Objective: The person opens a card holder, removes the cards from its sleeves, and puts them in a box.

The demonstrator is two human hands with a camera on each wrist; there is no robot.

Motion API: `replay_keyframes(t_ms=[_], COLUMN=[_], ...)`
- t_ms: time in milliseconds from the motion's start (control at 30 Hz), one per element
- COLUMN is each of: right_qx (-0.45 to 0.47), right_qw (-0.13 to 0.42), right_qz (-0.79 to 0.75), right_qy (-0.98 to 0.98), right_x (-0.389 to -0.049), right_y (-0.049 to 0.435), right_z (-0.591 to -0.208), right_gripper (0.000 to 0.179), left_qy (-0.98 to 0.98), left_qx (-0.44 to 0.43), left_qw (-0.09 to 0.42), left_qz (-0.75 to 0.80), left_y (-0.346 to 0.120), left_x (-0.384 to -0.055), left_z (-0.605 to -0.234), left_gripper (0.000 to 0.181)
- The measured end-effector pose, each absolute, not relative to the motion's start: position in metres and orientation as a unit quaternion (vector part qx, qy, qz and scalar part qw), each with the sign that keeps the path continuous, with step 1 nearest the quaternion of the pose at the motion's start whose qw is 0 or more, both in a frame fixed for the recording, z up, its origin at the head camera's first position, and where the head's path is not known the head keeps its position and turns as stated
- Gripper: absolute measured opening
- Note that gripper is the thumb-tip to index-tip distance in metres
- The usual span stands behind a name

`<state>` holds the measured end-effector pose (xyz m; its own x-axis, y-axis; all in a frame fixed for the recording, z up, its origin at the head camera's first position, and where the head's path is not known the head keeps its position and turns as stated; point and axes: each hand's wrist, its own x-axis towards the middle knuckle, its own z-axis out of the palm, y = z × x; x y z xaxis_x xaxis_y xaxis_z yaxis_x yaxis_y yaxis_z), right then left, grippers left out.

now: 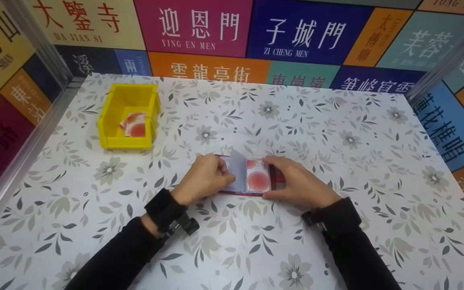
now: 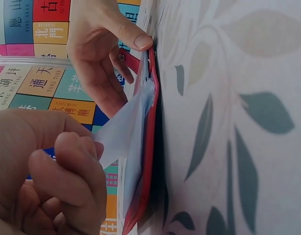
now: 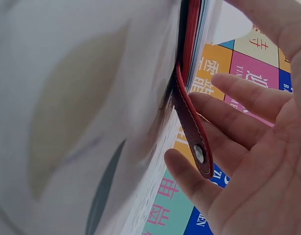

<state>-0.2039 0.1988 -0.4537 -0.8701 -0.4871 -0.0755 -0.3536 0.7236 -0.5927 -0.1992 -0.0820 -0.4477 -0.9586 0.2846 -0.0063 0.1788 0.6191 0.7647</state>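
Observation:
A small red card holder (image 1: 240,195) lies open on the table between both hands. In the left wrist view, my left hand (image 2: 67,166) pinches a clear plastic sleeve page (image 2: 122,131) that stands lifted from the holder. A white card with pink-red circles (image 1: 258,179) shows in the right-hand sleeve. My right hand (image 1: 302,181) holds the holder's right side, index finger at its far corner and thumb at its near corner. Beside the right fingers, a red strap with a metal snap (image 3: 195,137) sticks out from the holder.
A yellow bin (image 1: 127,142) stands at the left rear of the flower-patterned table (image 1: 336,161). Several similar red-and-white cards (image 1: 136,125) lie inside it. Panels with coloured lettering (image 1: 199,32) rise behind and at both sides of the table.

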Motion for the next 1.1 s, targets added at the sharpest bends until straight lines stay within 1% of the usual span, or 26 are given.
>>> replay_keyframes(t_ms=[200, 433, 600, 733, 833, 1033, 1100], right_qx=[-0.208, -0.201, -0.201, -0.203, -0.201, -0.205, -0.209], right_qw=[0.129, 0.138, 0.140, 0.140, 0.141, 0.136, 0.133], right_qz=[-0.293, -0.292, -0.293, -0.293, -0.292, -0.300, -0.302], right_qy=[0.924, 0.925, 0.924, 0.924, 0.925, 0.922, 0.921], right_x=[-0.2027, -0.2026, -0.2029, -0.2034, -0.2032, -0.2030, -0.2032], right_y=[0.1984, 0.1982, 0.1978, 0.1977, 0.1973, 0.1978, 0.1980], right_z=[-0.4520, -0.4515, -0.4518, -0.4520, -0.4518, -0.4531, -0.4538], right_gripper=[0.093, 0.095, 0.095, 0.095, 0.095, 0.092, 0.091], left_qy=[0.903, 0.903, 0.904, 0.908, 0.913, 0.924, 0.922], left_qx=[0.118, 0.077, 0.066, 0.065, 0.066, 0.109, 0.127], left_qw=[0.073, 0.123, 0.142, 0.142, 0.137, 0.093, 0.087], left_qz=[0.406, 0.405, 0.399, 0.388, 0.379, 0.354, 0.356], left_y=[-0.0867, -0.0889, -0.0891, -0.0890, -0.0889, -0.0842, -0.0798], left_x=[-0.1991, -0.1987, -0.1992, -0.1995, -0.1999, -0.2006, -0.2009], left_z=[-0.4526, -0.4546, -0.4547, -0.4551, -0.4546, -0.4511, -0.4496], left_gripper=[0.029, 0.028, 0.034, 0.039, 0.037, 0.020, 0.016])
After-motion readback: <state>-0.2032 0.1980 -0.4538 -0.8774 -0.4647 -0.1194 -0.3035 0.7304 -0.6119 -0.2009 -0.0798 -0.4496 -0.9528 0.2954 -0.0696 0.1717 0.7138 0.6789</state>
